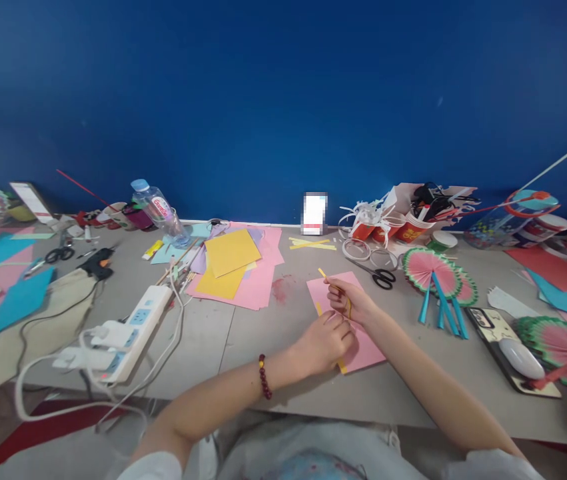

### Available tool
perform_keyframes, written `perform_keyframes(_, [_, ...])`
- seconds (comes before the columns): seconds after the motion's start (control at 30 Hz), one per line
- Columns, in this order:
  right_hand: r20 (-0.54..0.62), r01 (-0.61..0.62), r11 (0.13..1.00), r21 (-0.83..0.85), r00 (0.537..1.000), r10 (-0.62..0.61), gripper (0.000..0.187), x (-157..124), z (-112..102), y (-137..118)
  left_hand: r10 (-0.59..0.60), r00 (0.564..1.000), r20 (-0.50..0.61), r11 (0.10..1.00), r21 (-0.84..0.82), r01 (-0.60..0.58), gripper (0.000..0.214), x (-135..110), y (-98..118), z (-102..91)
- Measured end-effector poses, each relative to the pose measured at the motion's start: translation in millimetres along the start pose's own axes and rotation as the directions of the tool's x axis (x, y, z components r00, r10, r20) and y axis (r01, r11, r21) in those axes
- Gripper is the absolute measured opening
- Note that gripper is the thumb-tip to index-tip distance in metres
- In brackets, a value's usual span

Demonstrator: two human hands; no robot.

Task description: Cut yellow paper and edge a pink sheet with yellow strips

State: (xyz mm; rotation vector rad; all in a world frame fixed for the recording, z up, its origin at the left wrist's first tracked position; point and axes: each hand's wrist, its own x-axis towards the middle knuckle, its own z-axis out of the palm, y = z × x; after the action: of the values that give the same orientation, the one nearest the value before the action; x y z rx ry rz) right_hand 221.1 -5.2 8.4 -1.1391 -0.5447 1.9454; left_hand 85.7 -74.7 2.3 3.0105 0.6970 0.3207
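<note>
My right hand (350, 301) pinches a thin yellow paper strip (324, 275), whose free end sticks up to the left. My left hand (324, 344), with a dark bead bracelet at the wrist, is curled closed just below it and rests on a pink paper sheet (366, 348) lying on the grey table (243, 333). The left fingers seem to grip the lower part of the same strip; a yellow end shows under the hand. Both hands meet over the pink sheet.
Black scissors (382, 277) and tape rolls (357, 249) lie beyond the hands. Pink-green paper fans (433, 270) lie right, a stack of coloured paper (236, 263) left, with a white power strip (136, 323), glue gun (97, 263), water bottle (159, 210) and paper cups (396, 230).
</note>
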Motion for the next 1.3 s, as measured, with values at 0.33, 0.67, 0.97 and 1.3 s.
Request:
perform_keyframes(0.33, [0.006,-0.005,0.997,0.074,1.0,0.004,0.027,-1,-6,8,-0.315,0.949,0.007,0.886,-0.356,0.297,0.015,-16,-26,-9.5])
perform_keyframes(0.67, [0.058,-0.179,0.981,0.077,0.983,0.174,0.02,0,-13,0,-0.213,0.977,0.005,0.957,-0.202,0.209,0.024,-47,-67,-20.4])
perform_keyframes(0.97, [0.026,-0.127,0.982,-0.142,0.991,0.132,0.016,-1,-15,-16,-0.204,0.979,-0.021,0.977,-0.059,0.203,0.026,-53,-42,-9.0])
perform_keyframes(1.3, [0.062,-0.05,0.931,-0.361,0.995,0.078,0.025,-9,-13,-16,-0.245,0.969,-0.016,0.964,0.103,0.246,0.031,-36,-12,2.7])
